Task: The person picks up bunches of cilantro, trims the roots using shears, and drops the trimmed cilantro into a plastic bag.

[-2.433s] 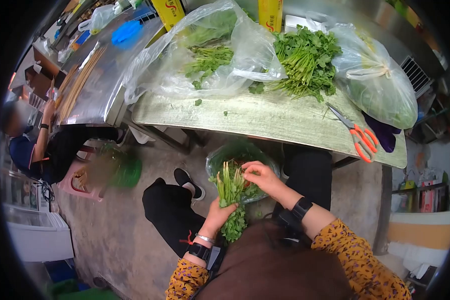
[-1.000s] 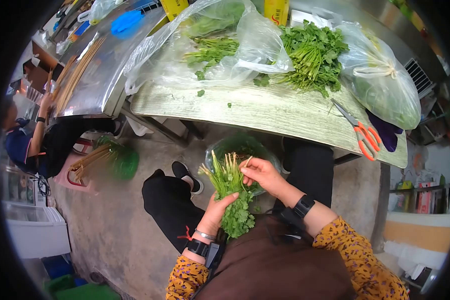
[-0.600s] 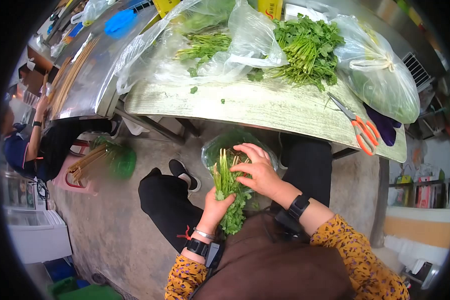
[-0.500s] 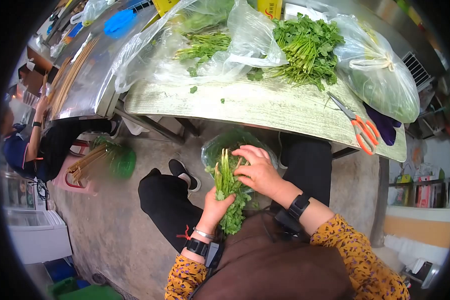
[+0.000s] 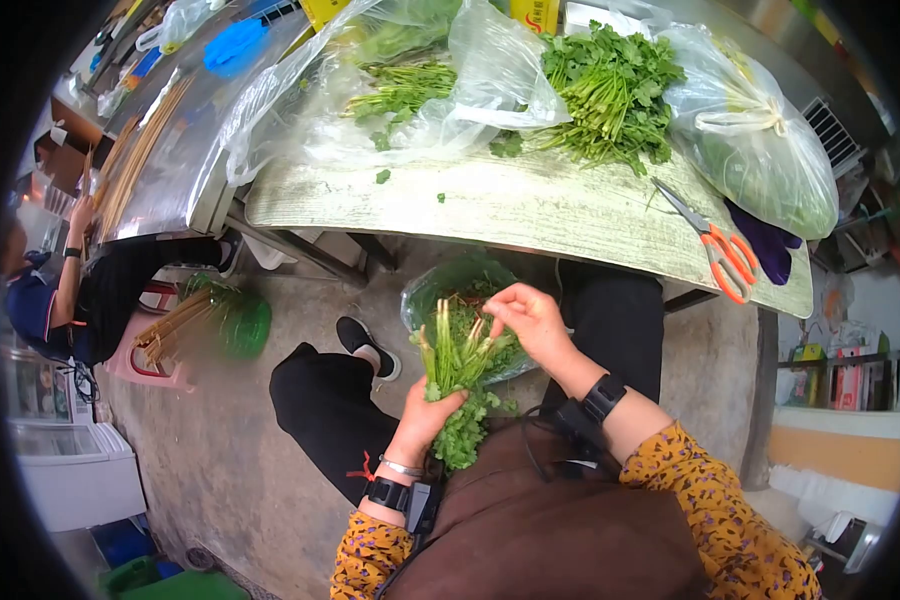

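Note:
My left hand (image 5: pixel 428 415) is closed around a bunch of cilantro (image 5: pixel 460 425) in front of my apron. The leaves hang down toward me and the pale cut stem ends point up and away. My right hand (image 5: pixel 533 325) is beside the stem tips, thumb and fingertips pinched together. Whatever is between those fingers is too small to make out. Just beyond the bunch, between my knees, is a clear plastic bag (image 5: pixel 417 290) with green and reddish scraps inside, partly hidden by my hands.
On the table (image 5: pixel 350 205) lie a pile of cilantro (image 5: pixel 615 95), more stems (image 5: pixel 405 88) in an opened plastic bag, orange-handled scissors (image 5: pixel 725 262) and a tied bag of greens (image 5: pixel 755 140). To the left, another person (image 5: pixel 45 300) handles long sticks (image 5: pixel 150 150) at a metal counter.
My right hand has drawn slightly right and back from the stems, its fingers going from spread over them to pinched. My left hand still holds the bunch, whose stems fan out more.

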### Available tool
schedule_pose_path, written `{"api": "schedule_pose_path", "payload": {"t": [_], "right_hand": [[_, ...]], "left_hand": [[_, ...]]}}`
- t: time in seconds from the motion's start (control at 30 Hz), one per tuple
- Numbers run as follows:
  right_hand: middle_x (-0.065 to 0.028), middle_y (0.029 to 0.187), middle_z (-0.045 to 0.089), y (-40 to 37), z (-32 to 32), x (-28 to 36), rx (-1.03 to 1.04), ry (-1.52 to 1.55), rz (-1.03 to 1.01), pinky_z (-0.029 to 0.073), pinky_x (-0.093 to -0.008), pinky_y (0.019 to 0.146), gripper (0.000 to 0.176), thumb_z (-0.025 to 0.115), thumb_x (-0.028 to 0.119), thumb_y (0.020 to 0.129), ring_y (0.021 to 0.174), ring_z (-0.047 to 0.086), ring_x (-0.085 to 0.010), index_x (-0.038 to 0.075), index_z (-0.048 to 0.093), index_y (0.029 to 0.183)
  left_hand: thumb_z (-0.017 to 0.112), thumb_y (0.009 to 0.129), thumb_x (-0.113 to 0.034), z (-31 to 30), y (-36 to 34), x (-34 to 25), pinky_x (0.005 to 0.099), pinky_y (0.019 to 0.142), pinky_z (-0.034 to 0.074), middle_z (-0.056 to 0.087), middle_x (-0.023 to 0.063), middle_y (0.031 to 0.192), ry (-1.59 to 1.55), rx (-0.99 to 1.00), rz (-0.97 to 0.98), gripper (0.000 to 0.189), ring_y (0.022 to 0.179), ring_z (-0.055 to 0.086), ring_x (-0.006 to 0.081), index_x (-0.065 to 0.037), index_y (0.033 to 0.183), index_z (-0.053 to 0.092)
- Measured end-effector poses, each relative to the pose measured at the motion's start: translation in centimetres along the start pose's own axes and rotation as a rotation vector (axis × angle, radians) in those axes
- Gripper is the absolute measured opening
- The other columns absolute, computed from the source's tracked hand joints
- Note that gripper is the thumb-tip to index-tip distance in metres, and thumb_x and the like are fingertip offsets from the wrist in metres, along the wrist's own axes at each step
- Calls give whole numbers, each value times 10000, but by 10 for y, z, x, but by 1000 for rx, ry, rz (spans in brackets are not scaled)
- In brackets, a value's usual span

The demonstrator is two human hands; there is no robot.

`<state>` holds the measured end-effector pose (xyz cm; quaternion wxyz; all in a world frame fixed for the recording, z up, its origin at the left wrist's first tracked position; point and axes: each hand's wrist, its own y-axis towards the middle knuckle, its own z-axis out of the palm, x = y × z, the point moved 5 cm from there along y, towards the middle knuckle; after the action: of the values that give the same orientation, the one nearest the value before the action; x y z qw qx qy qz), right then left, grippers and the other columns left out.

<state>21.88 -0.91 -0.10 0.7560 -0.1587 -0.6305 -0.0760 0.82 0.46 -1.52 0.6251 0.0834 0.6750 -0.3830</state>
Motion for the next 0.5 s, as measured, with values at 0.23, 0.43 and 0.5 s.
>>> {"api": "schedule_pose_path", "payload": {"t": [0.23, 0.43, 0.5], "right_hand": [[-73, 1190, 598, -4, 2, 28, -53, -286, -255, 416, -381, 987, 390, 687, 95, 777, 1145, 540, -245, 125, 636, 1163], [-75, 1266, 537, -25, 36, 34, 218, -819, -508, 322, -476, 1048, 296, 751, 154, 701, 1266, 400, -326, 169, 708, 994], [-66, 1275, 528, -25, 34, 34, 252, -822, -502, 322, -477, 1043, 224, 758, 163, 696, 1262, 404, -324, 153, 711, 915]], "left_hand": [[670, 798, -27, -9, -2, -1, 253, 792, 473, 637, 5, 982, -27, -87, -17, 305, 872, 579, 96, 1, 1094, 602], [679, 785, -19, -7, -3, 2, 240, 760, 472, 629, -8, 954, -3, -56, -23, 313, 844, 571, 82, -7, 1089, 603], [682, 782, -15, -4, -3, 1, 236, 754, 471, 627, -10, 949, 16, -29, -20, 315, 839, 568, 78, -10, 1087, 603]]}}
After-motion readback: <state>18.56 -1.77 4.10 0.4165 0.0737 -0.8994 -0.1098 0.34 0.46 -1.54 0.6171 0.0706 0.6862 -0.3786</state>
